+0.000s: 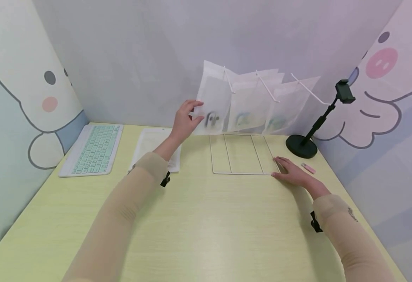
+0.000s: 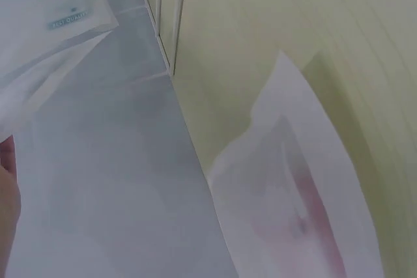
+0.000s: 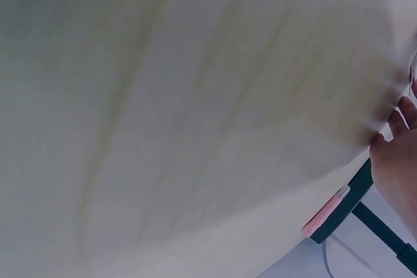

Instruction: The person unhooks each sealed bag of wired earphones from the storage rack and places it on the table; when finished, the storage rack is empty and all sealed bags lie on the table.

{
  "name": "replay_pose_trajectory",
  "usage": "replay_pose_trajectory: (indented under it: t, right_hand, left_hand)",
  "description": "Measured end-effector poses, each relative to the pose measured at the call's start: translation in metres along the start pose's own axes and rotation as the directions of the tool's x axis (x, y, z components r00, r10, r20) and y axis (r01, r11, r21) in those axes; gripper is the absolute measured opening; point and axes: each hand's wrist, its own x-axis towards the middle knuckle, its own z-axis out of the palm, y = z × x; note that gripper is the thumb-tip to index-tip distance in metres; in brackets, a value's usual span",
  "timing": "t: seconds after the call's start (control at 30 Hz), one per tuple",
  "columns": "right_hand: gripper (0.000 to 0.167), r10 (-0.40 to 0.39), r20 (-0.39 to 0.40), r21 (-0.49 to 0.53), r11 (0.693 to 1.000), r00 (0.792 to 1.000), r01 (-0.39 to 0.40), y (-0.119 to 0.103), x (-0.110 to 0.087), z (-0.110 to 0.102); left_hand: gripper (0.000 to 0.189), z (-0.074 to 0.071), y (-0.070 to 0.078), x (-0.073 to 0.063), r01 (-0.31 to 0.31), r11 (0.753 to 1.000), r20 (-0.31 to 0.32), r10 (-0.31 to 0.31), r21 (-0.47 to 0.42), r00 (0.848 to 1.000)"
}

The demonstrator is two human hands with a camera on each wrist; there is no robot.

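Note:
My left hand [image 1: 184, 121] pinches the left edge of a translucent white pouch [image 1: 214, 88] between thumb and fingers. This pouch hangs on the leftmost hook of a white wire rack [image 1: 244, 174], and something dark shows through its lower part. Several similar pouches [image 1: 253, 94] hang on the hooks to its right. In the left wrist view, lettering shows on a hanging pouch [image 2: 65, 14], and part of the left hand [image 2: 6, 206] is at the edge. My right hand [image 1: 292, 172] rests at the front right corner of the rack's base, fingers extended over its wire.
A white pouch [image 1: 151, 141] with something pink inside lies flat beneath the left forearm. Farther left is a white keyboard [image 1: 96, 150] with mint keys. A black phone stand [image 1: 302, 147] and a pink USB stick [image 1: 308, 168] are near the right hand. Walls enclose the table.

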Motion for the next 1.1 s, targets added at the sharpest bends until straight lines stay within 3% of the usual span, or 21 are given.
replay_pose_trajectory:
  t: [0.17, 0.37, 0.6, 0.67, 0.83, 1.1]
  right_hand:
    - [0.08, 0.009, 0.002, -0.007, 1.0, 1.0, -0.009, 0.001, 0.0, 0.0]
    - [0.08, 0.011, 0.002, -0.006, 1.0, 1.0, -0.011, 0.003, -0.001, 0.001]
    - [0.079, -0.007, -0.006, 0.004, 1.0, 1.0, 0.007, 0.003, -0.002, -0.001]
    - [0.078, -0.008, -0.006, 0.004, 1.0, 1.0, 0.008, 0.003, -0.002, -0.002]
    - [0.079, -0.004, -0.006, 0.01, 1.0, 1.0, 0.004, 0.002, -0.001, -0.001]
    - [0.08, 0.013, -0.001, 0.01, 1.0, 1.0, -0.013, 0.001, 0.0, 0.001]
  left_hand:
    - [0.043, -0.001, 0.005, -0.001, 0.02, 0.998, -0.069, -0.024, -0.054, 0.997]
    - [0.054, -0.003, 0.017, -0.003, 0.066, 0.986, -0.075, -0.078, -0.154, 0.994]
    - [0.049, -0.015, 0.06, -0.012, 0.068, 0.984, -0.067, -0.08, -0.162, 0.995]
    - [0.045, -0.017, 0.064, -0.013, 0.064, 0.985, -0.076, -0.077, -0.158, 0.994]
    - [0.038, -0.021, 0.066, -0.017, 0.063, 0.988, -0.078, -0.074, -0.142, 0.994]
    - [0.037, -0.019, 0.042, -0.02, 0.098, 0.984, -0.057, -0.108, -0.152, 0.993]
